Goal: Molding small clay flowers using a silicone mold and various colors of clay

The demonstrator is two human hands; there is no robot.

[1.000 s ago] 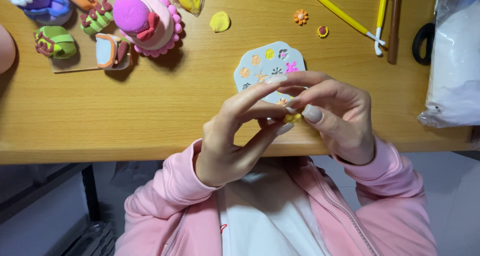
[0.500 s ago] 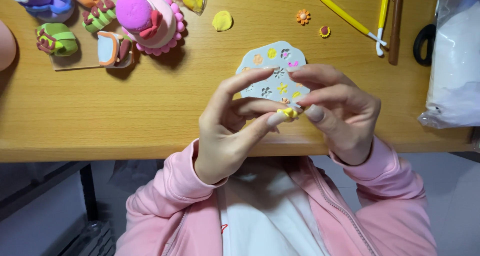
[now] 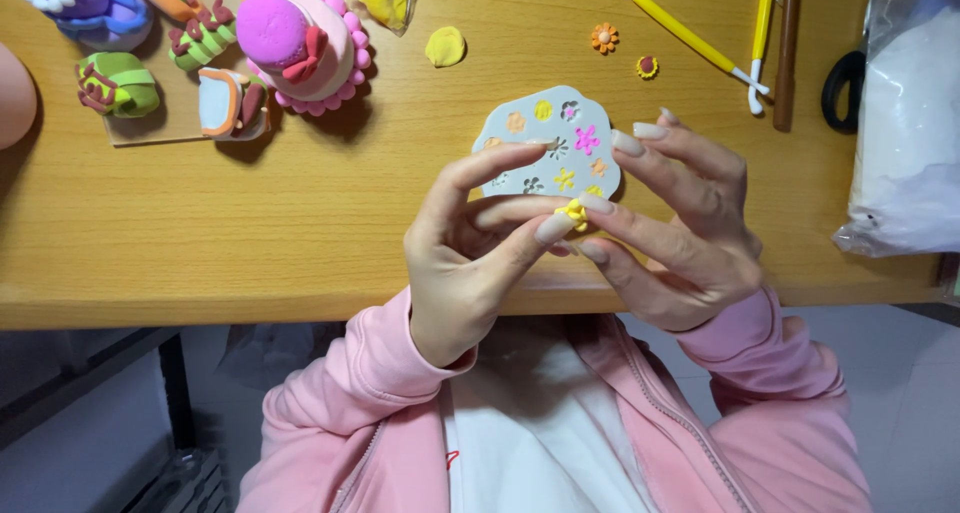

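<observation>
Pinching a tiny yellow clay flower (image 3: 573,213) together, left hand (image 3: 470,263) and right hand (image 3: 680,233) hovered mid-frame before the pale flower mould (image 3: 550,138).

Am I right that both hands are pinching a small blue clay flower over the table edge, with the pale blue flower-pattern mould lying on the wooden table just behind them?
Not quite. The small clay flower pinched between the left hand and the right hand is yellow, not blue, as the head view shows. The rest stands: the pale blue flower-pattern mould lies on the wooden table just behind the fingers.
</observation>
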